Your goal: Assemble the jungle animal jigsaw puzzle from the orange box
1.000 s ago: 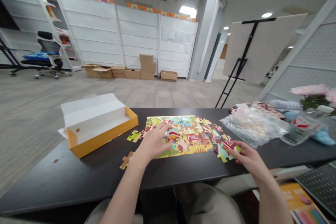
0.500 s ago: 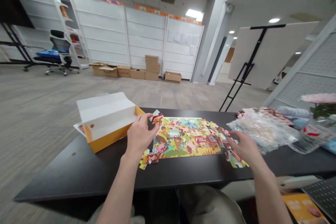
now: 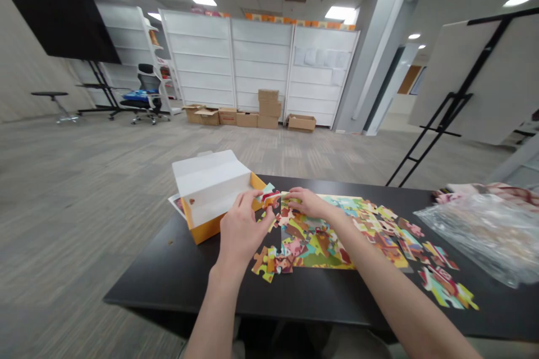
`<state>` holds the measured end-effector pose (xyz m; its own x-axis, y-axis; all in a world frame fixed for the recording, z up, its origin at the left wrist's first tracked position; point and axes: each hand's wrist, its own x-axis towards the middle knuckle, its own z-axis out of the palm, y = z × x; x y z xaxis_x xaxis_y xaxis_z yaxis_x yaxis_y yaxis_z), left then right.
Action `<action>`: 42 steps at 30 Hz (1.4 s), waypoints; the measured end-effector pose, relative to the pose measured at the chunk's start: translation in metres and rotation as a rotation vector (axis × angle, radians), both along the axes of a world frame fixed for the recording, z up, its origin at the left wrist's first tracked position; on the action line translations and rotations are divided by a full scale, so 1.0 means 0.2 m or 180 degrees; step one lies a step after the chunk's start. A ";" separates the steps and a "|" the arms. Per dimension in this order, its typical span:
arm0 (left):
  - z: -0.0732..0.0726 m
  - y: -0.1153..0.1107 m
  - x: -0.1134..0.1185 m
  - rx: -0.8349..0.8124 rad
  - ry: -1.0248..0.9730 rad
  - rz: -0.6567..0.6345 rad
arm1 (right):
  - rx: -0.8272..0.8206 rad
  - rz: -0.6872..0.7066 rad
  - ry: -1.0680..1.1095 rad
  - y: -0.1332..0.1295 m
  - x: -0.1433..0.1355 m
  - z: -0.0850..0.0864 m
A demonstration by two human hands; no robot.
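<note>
My left hand [image 3: 244, 231] is closed on a small bunch of jigsaw puzzle pieces [image 3: 270, 197], red, orange and light blue, above the left edge of the puzzle. My right hand [image 3: 309, 203] reaches across to the puzzle's upper left corner. Its fingers are slightly bent and apart, with the tips near the held pieces; no piece shows in them. Beneath the right forearm lies the colourful jigsaw puzzle [image 3: 324, 249], with many loose pieces scattered over it. More loose pieces [image 3: 273, 262] are heaped at its lower left, and others [image 3: 448, 287] lie at the right.
An open yellow box [image 3: 210, 227] with a white inside stands left of the puzzle on the dark table [image 3: 189, 286]. Clear plastic bags [image 3: 484, 235] lie at the right. Beyond the table are cardboard boxes [image 3: 269, 109] and an easel-like stand [image 3: 446, 112].
My right hand has moved left from the loose pieces at the right to the puzzle's upper left corner. My left hand keeps its pieces. The view has turned left.
</note>
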<state>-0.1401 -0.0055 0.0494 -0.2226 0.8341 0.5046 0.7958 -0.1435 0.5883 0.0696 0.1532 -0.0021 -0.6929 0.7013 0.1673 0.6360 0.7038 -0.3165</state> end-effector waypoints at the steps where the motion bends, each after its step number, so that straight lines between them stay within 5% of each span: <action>1: 0.00 -0.01 0.00 -0.0016 0.0015 -0.0026 | -0.0020 0.0064 0.0001 0.00 0.01 -0.01; 11: -0.03 -0.05 0.03 -0.0405 0.0146 -0.0180 | -0.0192 -0.0224 0.0077 -0.07 0.27 0.03; 20: -0.07 0.03 0.19 -0.0647 0.0482 -0.0543 | -0.0165 -0.0324 0.0321 -0.17 0.43 0.02; 27: -0.05 0.36 0.29 -0.0707 0.0908 -0.0960 | -0.0365 -0.0480 0.0188 -0.20 0.50 0.05; 33: -0.16 0.70 0.35 -0.1155 0.0898 -0.1719 | -0.0434 -0.0601 0.0093 -0.21 0.53 0.07; 42: -0.31 0.77 0.31 -0.1060 0.0648 -0.1728 | -0.0438 -0.0772 -0.0148 -0.27 0.48 0.12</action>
<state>-0.0774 0.1489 -0.0122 0.3454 0.9194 0.1884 0.7617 -0.3919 0.5160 0.1651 0.0984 0.0225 -0.5067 0.8615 0.0310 0.7967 0.4817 -0.3649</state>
